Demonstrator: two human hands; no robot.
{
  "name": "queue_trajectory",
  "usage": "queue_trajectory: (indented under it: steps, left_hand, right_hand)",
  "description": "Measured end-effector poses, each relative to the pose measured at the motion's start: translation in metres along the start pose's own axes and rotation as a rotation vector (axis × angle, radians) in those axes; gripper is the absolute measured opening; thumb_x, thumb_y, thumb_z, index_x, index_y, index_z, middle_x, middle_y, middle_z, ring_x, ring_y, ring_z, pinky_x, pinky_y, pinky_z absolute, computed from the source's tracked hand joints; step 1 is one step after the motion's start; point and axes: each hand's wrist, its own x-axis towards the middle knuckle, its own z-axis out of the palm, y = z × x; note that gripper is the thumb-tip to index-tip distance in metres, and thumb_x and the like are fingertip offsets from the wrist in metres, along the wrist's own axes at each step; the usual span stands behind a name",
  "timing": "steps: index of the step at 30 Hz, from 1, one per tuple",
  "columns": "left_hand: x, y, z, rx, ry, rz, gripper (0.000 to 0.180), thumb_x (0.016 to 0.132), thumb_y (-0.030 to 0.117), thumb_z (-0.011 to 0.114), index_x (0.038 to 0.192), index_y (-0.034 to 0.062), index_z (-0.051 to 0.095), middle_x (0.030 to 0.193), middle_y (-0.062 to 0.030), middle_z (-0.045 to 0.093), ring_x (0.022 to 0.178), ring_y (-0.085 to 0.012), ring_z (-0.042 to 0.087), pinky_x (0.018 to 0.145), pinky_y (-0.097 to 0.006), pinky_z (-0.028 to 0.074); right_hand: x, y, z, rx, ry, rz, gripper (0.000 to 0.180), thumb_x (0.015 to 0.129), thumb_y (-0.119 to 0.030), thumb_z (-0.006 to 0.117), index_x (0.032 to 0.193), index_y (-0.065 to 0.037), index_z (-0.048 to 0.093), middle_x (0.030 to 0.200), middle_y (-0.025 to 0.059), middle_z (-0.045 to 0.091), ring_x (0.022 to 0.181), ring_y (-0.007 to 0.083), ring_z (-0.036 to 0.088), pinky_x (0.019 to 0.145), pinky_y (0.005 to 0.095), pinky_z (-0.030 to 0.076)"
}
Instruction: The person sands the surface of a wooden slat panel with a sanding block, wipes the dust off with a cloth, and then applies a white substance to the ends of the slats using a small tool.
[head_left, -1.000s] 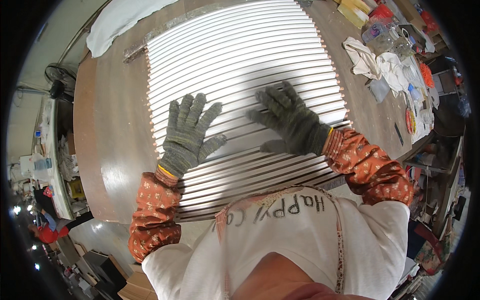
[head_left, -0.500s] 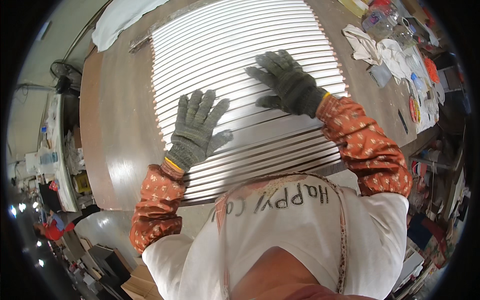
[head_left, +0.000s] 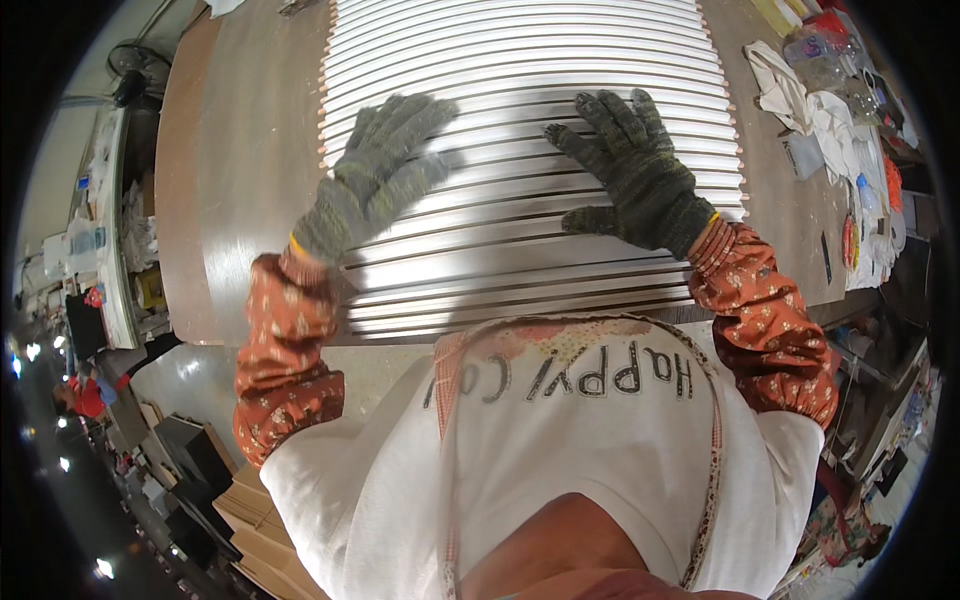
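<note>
A broad panel of white, shiny parallel strips [head_left: 530, 65] with copper-coloured ends lies across the brown table. Over its left edge is my left hand [head_left: 385, 170] in a dark grey-green knit glove, its outstretched fingers close together and slightly blurred. My right hand [head_left: 635, 175], gloved the same way, is spread palm down over the strips nearer the right edge. Neither hand grips anything. Dark gaps separate the strips, and a wider flat shiny area shows between my hands and the near edge. Whether each palm presses on the strips I cannot tell.
On the table's [head_left: 235, 210] right side lie white cloths [head_left: 785, 85], clear plastic bottles [head_left: 820, 50] and a dark slim tool [head_left: 826, 258]. A black fan [head_left: 135, 75] stands beyond the left edge. Cardboard boxes [head_left: 265, 520] are at the lower left, and a person in red [head_left: 82, 395] is far left.
My left hand has moved farther up along the panel's left side, its fingers drawing closer together. My right hand stays spread over the right part. The whole view has shifted, with the table higher in it.
</note>
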Motion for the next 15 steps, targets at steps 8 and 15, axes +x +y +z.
queue_trajectory:
  steps: [8, 15]
  left_hand:
    - [-0.039, 0.075, 0.042, 0.297, -0.205, -0.207, 0.079, 0.084, 0.052, 0.062, 0.148, 0.0165, 0.034, 0.158, -0.0122, 0.018, 0.147, -0.0297, 0.008, 0.119, -0.051, 0.001]
    - [-0.03, 0.057, 0.048, 0.349, -0.074, -0.164, 0.069, 0.086, 0.046, 0.063, 0.144, 0.0168, 0.042, 0.155, -0.0113, 0.026, 0.146, -0.032, 0.016, 0.117, -0.051, 0.005]
  right_hand:
    - [-0.026, -0.001, 0.002, 0.039, 0.134, -0.149, 0.082, 0.082, -0.073, 0.048, 0.145, -0.022, 0.037, 0.147, 0.0197, 0.035, 0.14, 0.037, 0.029, 0.116, 0.0574, 0.009]
    - [-0.069, -0.002, 0.033, 0.097, 0.158, -0.224, 0.087, 0.079, -0.074, 0.05, 0.146, -0.02, 0.037, 0.151, 0.0174, 0.027, 0.143, 0.0335, 0.017, 0.117, 0.0545, 0.003]
